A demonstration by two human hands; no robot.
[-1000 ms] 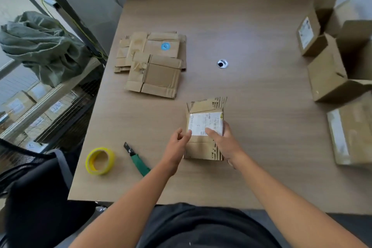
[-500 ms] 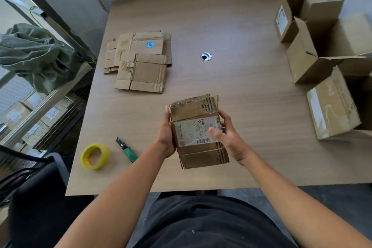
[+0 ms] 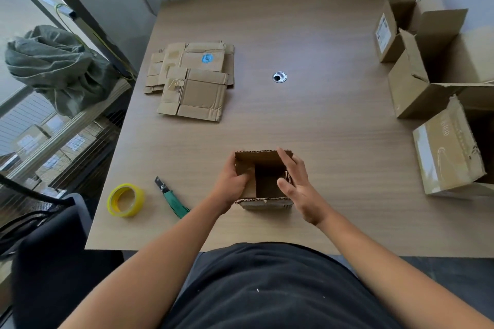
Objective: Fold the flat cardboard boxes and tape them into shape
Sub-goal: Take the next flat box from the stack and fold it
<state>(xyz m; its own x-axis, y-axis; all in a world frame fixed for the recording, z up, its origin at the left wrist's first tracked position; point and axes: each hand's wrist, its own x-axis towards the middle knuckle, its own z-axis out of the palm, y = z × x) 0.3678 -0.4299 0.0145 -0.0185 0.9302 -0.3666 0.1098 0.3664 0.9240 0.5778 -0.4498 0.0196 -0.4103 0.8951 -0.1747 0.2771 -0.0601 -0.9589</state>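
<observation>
A small brown corrugated cardboard box (image 3: 263, 165) is seen from above, opened out into a square tube and held upright over the near part of a light wooden table (image 3: 320, 128), directly in front of the person. The left hand (image 3: 231, 185) is wrapped over the box's left wall, fingers curled on it with the tips reaching inside. The right hand (image 3: 298, 185) is laid against the right wall with its fingers straight and spread apart; whether its thumb is hooked over the rim cannot be told. The step in hand is judged to be squaring the box up: the top is open and no tape is seen on it. Next, the flaps would need to be folded in and held down while the yellow roll of tape (image 3: 125, 200), lying to the left near a green-handled utility knife (image 3: 172, 198), is fetched, so one hand would have to be freed. Further back on the left lies a stack of flat cardboard boxes (image 3: 192, 80), and assembled open cardboard boxes (image 3: 417, 88) are gathered at the right edge
</observation>
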